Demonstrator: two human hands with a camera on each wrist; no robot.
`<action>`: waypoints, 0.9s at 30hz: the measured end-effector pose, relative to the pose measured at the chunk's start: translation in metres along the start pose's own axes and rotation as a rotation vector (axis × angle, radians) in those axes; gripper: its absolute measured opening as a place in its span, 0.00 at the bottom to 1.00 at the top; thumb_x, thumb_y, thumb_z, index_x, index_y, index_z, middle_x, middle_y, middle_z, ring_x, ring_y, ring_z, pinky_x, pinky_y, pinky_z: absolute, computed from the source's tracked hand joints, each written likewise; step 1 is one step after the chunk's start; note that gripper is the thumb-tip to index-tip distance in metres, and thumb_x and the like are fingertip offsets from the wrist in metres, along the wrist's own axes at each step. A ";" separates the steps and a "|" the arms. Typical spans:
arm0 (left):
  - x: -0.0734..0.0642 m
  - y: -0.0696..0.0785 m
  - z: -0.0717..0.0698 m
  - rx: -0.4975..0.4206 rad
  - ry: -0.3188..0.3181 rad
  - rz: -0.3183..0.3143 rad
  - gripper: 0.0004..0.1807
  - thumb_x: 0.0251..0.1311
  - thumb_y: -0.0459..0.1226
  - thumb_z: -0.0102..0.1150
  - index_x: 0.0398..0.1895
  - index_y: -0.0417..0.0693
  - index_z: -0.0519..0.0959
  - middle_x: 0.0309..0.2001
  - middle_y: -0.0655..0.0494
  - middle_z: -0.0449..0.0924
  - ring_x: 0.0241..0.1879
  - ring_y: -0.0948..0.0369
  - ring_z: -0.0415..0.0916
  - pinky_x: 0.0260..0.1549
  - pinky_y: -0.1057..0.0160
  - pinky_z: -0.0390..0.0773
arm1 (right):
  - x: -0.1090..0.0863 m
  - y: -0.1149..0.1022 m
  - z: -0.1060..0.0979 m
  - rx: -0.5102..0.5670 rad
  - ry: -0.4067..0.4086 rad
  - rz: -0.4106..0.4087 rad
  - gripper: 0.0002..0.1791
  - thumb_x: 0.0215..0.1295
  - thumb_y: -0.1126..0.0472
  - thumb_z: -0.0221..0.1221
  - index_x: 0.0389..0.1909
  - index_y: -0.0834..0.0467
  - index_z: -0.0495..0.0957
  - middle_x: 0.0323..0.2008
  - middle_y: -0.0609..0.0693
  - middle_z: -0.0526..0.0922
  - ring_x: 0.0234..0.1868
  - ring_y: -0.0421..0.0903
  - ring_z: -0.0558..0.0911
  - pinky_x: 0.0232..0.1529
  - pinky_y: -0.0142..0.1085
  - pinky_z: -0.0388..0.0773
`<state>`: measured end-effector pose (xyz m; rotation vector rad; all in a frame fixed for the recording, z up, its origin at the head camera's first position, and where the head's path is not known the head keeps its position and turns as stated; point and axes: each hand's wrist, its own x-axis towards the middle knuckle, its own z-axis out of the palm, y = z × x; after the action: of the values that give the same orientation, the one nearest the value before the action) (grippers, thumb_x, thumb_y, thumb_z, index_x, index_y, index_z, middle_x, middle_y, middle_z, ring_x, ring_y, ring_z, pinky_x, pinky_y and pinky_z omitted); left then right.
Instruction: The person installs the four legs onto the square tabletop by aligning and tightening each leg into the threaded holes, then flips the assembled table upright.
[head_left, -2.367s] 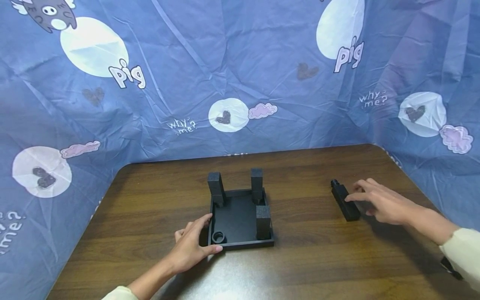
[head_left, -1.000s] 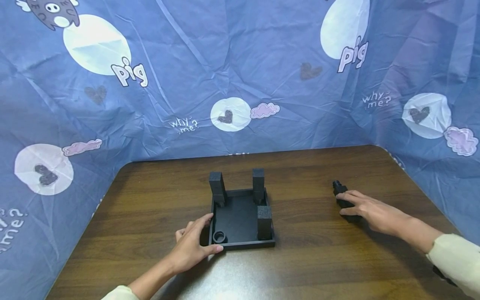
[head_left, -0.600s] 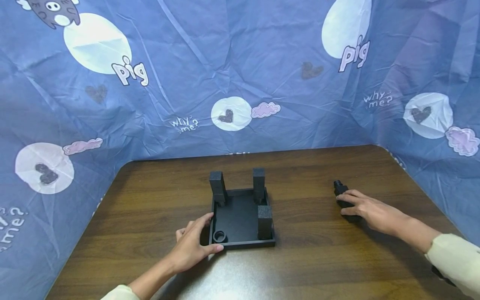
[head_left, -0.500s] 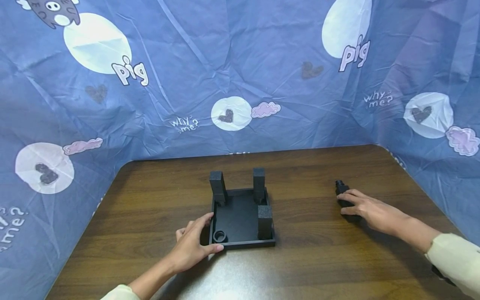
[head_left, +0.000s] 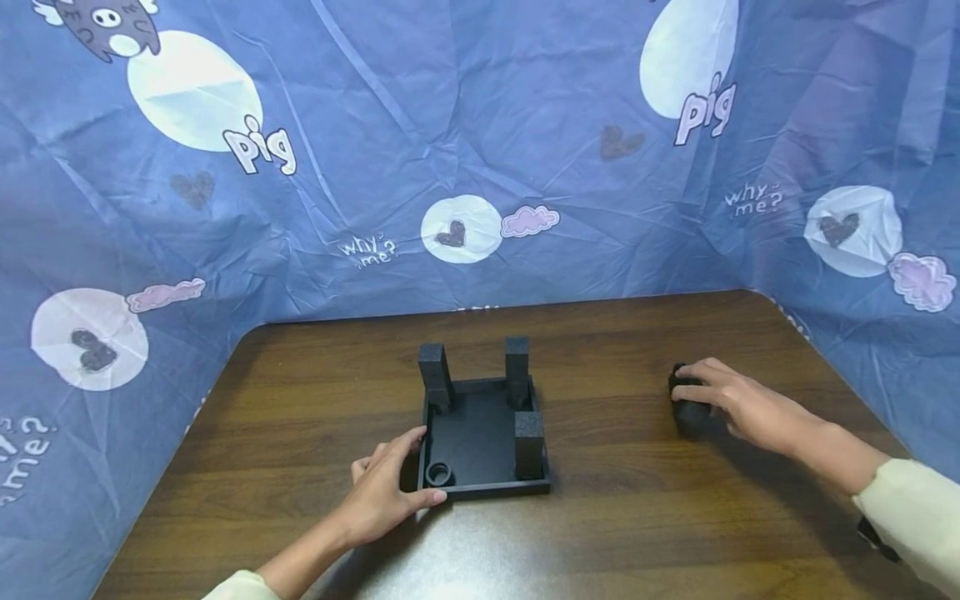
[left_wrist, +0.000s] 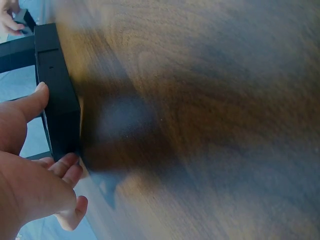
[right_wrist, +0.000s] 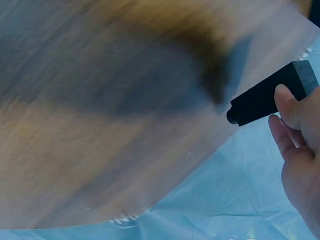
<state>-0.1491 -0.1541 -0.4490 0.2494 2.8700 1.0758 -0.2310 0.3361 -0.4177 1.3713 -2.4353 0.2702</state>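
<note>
My left hand (head_left: pixel 384 490) holds the near-left corner of a black, square, shallow-rimmed base (head_left: pixel 474 433), its thumb on the front rim and fingers at the left side. Three square black legs (head_left: pixel 517 367) stand up from the base's other corners. In the near-left corner sits a round black socket (head_left: pixel 438 474). Far to the right, my right hand (head_left: pixel 738 404) grips a loose black leg (right_wrist: pixel 267 95) between thumb and fingers, partly covering it in the head view. In the right wrist view a short round stub (right_wrist: pixel 231 116) shows at its narrower end.
The wooden table (head_left: pixel 607 517) has rounded far corners. Behind and beside it hangs a blue printed cloth (head_left: pixel 465 125). Wood surface lies between the base and the right hand.
The right hand reached over the loose leg lying on the table, took hold of it, and has now shifted slightly away from me, tilting it. The left hand and base stay put.
</note>
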 end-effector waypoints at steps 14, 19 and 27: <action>-0.001 -0.001 0.000 -0.003 0.001 -0.001 0.47 0.44 0.47 0.77 0.70 0.47 0.65 0.56 0.50 0.76 0.56 0.53 0.68 0.49 0.45 0.51 | 0.028 -0.014 -0.014 0.132 0.086 0.093 0.37 0.33 0.90 0.55 0.48 0.59 0.81 0.49 0.55 0.79 0.50 0.49 0.75 0.48 0.23 0.66; -0.001 0.000 0.001 0.003 0.006 0.003 0.47 0.44 0.47 0.77 0.69 0.47 0.66 0.56 0.50 0.77 0.56 0.53 0.68 0.50 0.45 0.50 | 0.041 -0.024 -0.014 0.315 0.077 0.213 0.35 0.40 0.92 0.55 0.49 0.62 0.80 0.50 0.55 0.79 0.47 0.43 0.74 0.37 0.27 0.78; 0.000 -0.001 0.001 0.007 0.013 0.011 0.47 0.44 0.47 0.77 0.69 0.47 0.66 0.56 0.50 0.77 0.56 0.53 0.68 0.50 0.45 0.50 | 0.069 -0.038 -0.022 0.528 0.128 0.370 0.28 0.48 0.85 0.60 0.50 0.59 0.80 0.47 0.50 0.80 0.38 0.41 0.76 0.35 0.33 0.78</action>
<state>-0.1489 -0.1540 -0.4507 0.2592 2.8874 1.0737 -0.2281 0.2688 -0.3714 1.0159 -2.5950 1.1205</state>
